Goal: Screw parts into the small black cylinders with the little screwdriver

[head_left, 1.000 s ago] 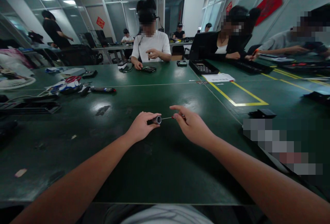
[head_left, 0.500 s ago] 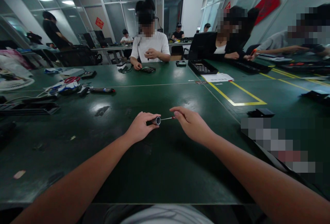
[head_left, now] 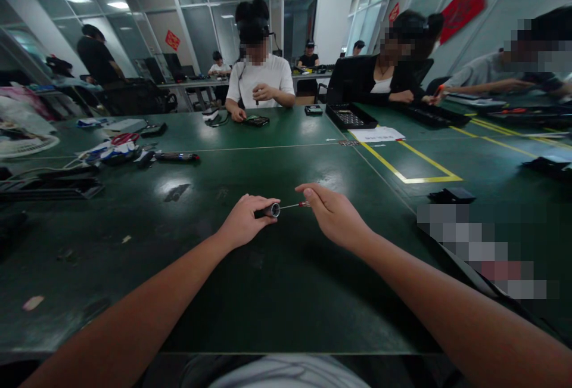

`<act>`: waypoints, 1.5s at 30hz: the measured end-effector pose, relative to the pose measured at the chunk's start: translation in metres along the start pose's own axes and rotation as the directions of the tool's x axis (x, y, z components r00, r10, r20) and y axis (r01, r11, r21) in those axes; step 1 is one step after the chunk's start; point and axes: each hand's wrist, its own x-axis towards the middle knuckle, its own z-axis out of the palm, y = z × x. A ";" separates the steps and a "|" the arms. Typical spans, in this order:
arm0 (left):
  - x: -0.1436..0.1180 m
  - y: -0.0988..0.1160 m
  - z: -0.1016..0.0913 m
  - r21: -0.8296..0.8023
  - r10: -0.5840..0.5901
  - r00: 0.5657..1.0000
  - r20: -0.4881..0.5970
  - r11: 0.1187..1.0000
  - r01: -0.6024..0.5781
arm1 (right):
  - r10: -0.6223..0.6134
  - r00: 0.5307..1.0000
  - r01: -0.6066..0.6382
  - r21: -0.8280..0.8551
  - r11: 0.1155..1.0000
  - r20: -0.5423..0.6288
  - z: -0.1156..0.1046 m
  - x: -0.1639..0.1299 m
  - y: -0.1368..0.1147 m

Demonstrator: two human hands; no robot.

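Between thumb and fingers, my left hand [head_left: 245, 221] grips a short metal tube [head_left: 272, 210] whose round, hollow end faces right and toward me. My right hand [head_left: 333, 212] is closed around the red handle of a thin screwdriver [head_left: 292, 205], with most of the handle hidden by the palm. The shaft points left toward the tube's open end. Whether the tip touches the tube or stops just short of it, I cannot tell. Both hands are low over the green tabletop [head_left: 268, 298].
A dark pen-like tool [head_left: 176, 157] and a tangle of cables [head_left: 118, 148] lie at the left. Across the table, a person in a white shirt [head_left: 261, 78] handles a small device. Yellow tape [head_left: 413, 180] and a black box [head_left: 452, 195] are at the right.
The screwdriver has shifted very slightly to the right along with my right hand. My left hand holds the tube in nearly the same place.
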 end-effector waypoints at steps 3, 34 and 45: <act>0.000 0.002 -0.001 -0.004 -0.011 1.000 0.012 1.000 0.011 | 0.001 1.000 -0.001 0.019 1.000 0.009 0.000 0.000 -0.001; 0.001 0.005 -0.003 0.000 0.023 1.000 0.011 1.000 -0.023 | 0.286 0.949 -0.129 0.667 0.734 -0.132 0.022 0.013 0.028; 0.001 0.006 -0.003 -0.011 0.018 0.999 0.032 1.000 -0.017 | 0.139 0.974 -0.043 0.454 0.890 -0.181 0.015 0.006 0.014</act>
